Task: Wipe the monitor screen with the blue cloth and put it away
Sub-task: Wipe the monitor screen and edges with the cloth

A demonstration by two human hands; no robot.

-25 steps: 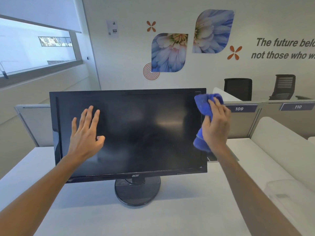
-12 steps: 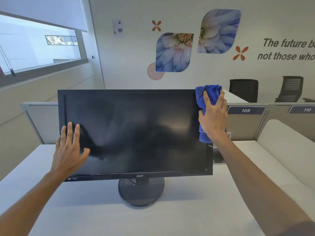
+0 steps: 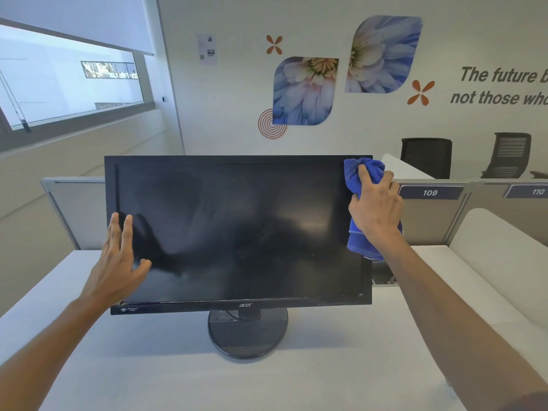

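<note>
At glossy monitor (image 3: 237, 232) corner: right hand (image 3: 375, 209) bunching terry cloth (image 3: 360, 185).

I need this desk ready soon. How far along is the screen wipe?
Done: nothing on the screen shows which parts have been wiped. In hand: the right hand grips the bunched blue cloth against the top right corner of the black flat monitor, while the left hand lies with straight fingers at its lower left edge. Left: any wiping remaining, then putting the cloth away.
</note>
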